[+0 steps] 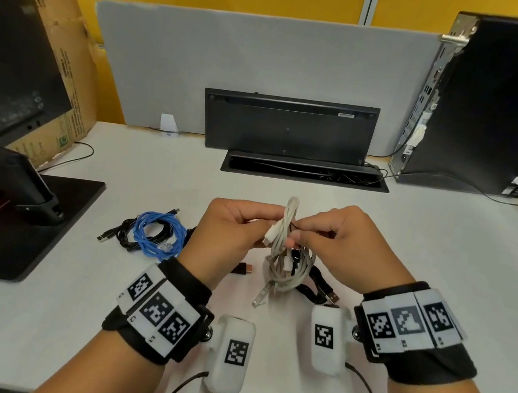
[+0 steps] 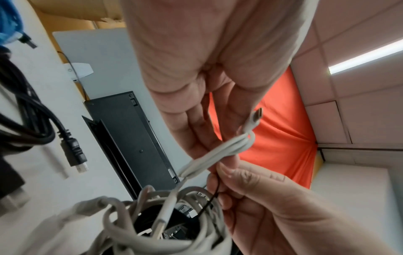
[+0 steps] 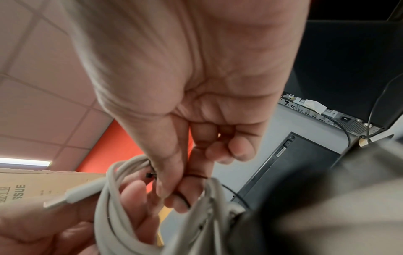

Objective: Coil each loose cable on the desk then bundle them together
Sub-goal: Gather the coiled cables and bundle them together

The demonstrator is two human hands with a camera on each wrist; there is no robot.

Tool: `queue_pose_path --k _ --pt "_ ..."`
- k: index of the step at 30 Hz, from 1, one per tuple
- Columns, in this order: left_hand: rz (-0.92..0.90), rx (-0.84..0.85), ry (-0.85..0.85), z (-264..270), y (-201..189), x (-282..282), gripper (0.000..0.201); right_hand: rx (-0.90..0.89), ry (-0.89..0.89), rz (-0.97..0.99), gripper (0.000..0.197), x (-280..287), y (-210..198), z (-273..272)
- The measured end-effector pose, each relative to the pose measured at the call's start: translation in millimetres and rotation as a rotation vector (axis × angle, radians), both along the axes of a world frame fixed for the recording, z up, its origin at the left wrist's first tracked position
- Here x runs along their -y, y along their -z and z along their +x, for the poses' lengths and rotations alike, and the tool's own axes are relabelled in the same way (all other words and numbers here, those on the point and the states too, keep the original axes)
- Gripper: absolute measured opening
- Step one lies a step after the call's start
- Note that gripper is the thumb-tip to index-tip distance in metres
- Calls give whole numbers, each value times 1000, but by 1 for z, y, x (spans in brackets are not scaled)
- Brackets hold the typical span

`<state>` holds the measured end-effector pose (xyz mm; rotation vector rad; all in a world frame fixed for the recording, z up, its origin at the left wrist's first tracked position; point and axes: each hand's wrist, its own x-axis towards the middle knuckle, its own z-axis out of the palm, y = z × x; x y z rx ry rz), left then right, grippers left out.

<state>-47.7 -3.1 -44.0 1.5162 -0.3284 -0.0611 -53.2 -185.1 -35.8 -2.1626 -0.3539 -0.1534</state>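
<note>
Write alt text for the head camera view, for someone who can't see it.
Two hands hold a coiled white cable above a white desk: the left hand grips the coil while the right hand pinches a thin black tie at it. A blue cable coil on black cables lies to the left, a black keyboard stands behind.

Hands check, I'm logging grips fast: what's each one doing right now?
Left hand: closed, holding the white cable coil.
Right hand: closed, pinching a thin black tie at the coil.
</note>
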Motion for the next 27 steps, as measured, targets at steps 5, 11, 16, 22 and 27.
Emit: queue_pose_path --k 5,11,16,22,27 --pt "69 53 -60 4 -2 2 25 21 -21 -8 20 0 0 0" --pt "140 133 -94 6 -5 4 8 27 -9 -6 15 -3 1 0" --pt "131 124 -54 3 -2 7 10 22 -22 19 20 0 0 -1" --pt "95 69 -49 3 -1 7 14 -13 -29 49 11 1 0 -3" --pt "70 45 -34 1 -1 2 8 -29 9 85 15 9 4 0"
